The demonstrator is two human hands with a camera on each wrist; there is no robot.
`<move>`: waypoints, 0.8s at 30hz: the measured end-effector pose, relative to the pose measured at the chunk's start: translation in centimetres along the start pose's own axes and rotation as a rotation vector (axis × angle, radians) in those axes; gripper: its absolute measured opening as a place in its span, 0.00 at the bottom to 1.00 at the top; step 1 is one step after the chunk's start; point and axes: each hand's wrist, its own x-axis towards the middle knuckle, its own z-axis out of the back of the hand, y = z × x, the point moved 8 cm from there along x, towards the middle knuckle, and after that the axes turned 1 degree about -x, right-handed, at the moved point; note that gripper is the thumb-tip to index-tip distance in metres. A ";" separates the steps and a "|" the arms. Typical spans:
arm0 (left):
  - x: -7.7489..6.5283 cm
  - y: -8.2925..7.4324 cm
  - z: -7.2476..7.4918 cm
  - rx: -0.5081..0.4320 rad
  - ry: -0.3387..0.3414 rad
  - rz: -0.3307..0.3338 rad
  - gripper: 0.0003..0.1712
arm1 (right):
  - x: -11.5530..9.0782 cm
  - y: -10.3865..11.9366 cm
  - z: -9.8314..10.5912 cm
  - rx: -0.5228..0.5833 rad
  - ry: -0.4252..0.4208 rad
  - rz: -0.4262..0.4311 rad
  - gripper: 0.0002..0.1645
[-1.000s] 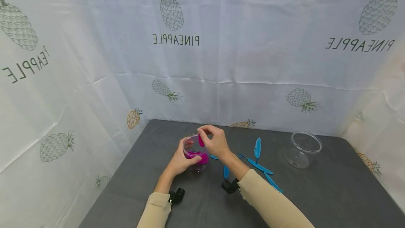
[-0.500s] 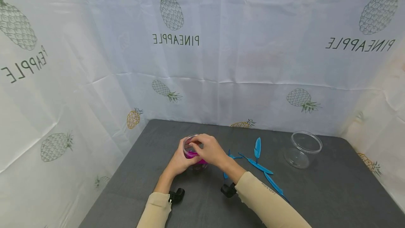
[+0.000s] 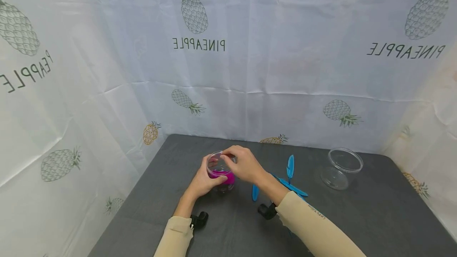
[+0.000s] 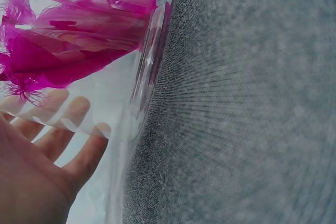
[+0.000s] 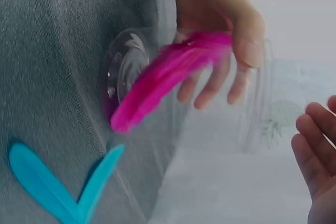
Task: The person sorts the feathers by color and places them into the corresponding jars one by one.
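A clear plastic jar [image 3: 218,175] stands upright on the table with pink feathers [image 5: 173,80] inside, leaning from its base up along the wall. My left hand [image 3: 202,182] grips the jar from its left side, thumb across the front and fingers behind, as the right wrist view also shows through the clear wall. My right hand [image 3: 245,165] is at the right of the jar's mouth, its fingers loosely bent with nothing between them. Several blue feathers [image 3: 290,166] lie on the table to the right of the jar, some hidden under my right forearm.
A second clear jar [image 3: 337,181] stands at the back right of the dark grey table [image 3: 385,209]. Behind the table hangs a white curtain [image 3: 285,70] with pineapple prints. Black cameras [image 3: 199,220] are strapped to both wrists.
My right hand has lowered a pink feather into the jar, let it go, and drawn back up and right to the rim. My left hand keeps its grip on the jar.
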 end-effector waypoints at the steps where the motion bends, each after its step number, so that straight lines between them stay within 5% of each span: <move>1: 0.0 -0.1 0.0 -0.001 0.000 -0.003 0.57 | -0.1 0.1 0.3 -0.006 0.000 0.004 0.08; 24: 0.1 0.3 0.0 -0.027 -0.022 0.023 0.55 | -2.5 0.7 6.9 -0.125 -0.032 0.047 0.07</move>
